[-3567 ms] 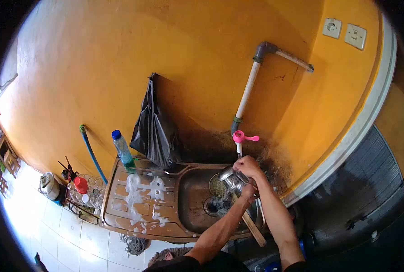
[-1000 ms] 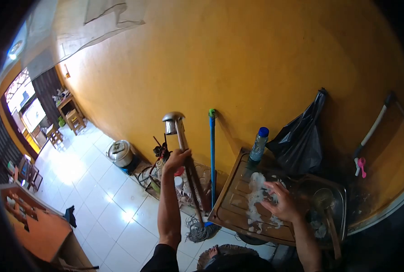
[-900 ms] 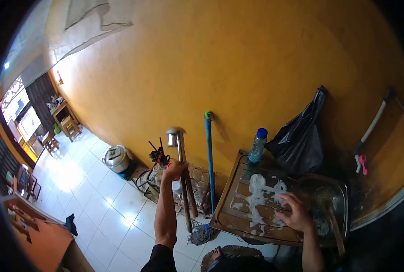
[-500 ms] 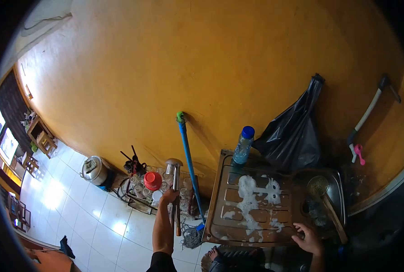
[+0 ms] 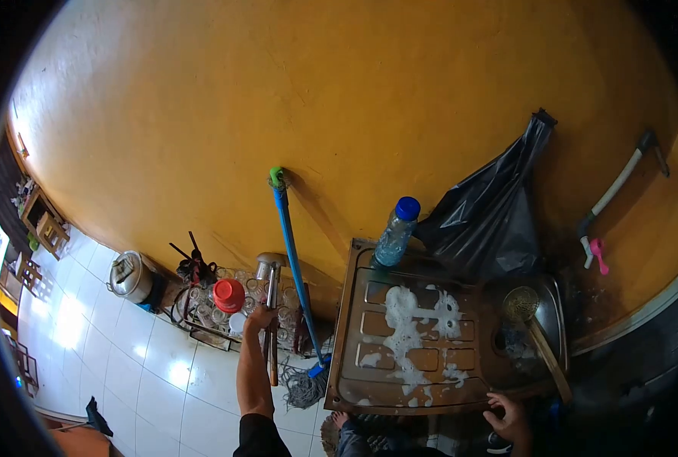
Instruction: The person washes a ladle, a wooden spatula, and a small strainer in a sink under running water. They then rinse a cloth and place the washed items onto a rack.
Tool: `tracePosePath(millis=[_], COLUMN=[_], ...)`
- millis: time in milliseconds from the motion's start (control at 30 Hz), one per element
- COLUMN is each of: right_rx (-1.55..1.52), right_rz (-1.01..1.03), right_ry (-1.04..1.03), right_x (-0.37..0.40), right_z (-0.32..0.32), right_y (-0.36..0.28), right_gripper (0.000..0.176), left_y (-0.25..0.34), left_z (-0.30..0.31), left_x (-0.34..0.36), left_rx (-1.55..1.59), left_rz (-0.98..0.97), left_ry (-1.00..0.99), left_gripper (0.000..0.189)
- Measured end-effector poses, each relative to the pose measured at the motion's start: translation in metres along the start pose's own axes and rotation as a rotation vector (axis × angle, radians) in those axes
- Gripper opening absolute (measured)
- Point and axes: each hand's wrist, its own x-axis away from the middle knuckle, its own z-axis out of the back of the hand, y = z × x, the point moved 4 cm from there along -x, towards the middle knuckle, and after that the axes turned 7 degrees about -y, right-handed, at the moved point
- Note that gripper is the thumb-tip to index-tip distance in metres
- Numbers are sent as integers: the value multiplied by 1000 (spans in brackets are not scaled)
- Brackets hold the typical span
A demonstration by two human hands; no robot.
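My left hand (image 5: 260, 317) is closed around the long handles of a metal ladle (image 5: 269, 260), its bowl up and its wooden handle end hanging below. A second long handle runs beside it; the far end of that tool is hidden. The ladle is over a rack of glasses (image 5: 202, 303), close to a red plastic container (image 5: 228, 295). Just off the front edge of the metal sink (image 5: 346, 365), my right hand (image 5: 511, 420) is empty, fingers apart and slightly bent. A round wire strainer (image 5: 521, 303) with a wooden handle leans in the sink's basin.
White foam (image 5: 403, 324) lies on the drainboard. A blue-capped bottle (image 5: 394, 236) and a black plastic bag (image 5: 491, 221) stand at the back. A blue-handled mop (image 5: 289, 236) leans on the wall, left of the sink. A lidded pot (image 5: 131, 278) is farther left.
The view has shifted, so most things sit farther left. My left hand still grips the ladle. My right hand has drawn back slightly from the sink's front edge.
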Motion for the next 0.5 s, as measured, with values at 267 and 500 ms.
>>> tracePosePath(millis=[267, 500], right_rx=[40, 42], right_rz=[9, 30], right_ry=[15, -20], right_x=[-1, -3], right_z=[0, -4], right_y=[-7, -7], right_gripper=[39, 39], left_y=[-25, -9], left_z=[-14, -26], left_x=[-19, -1], left_rx=[-59, -256], left_rz=[-24, 33], left_ry=[227, 587], left_gripper=[25, 40])
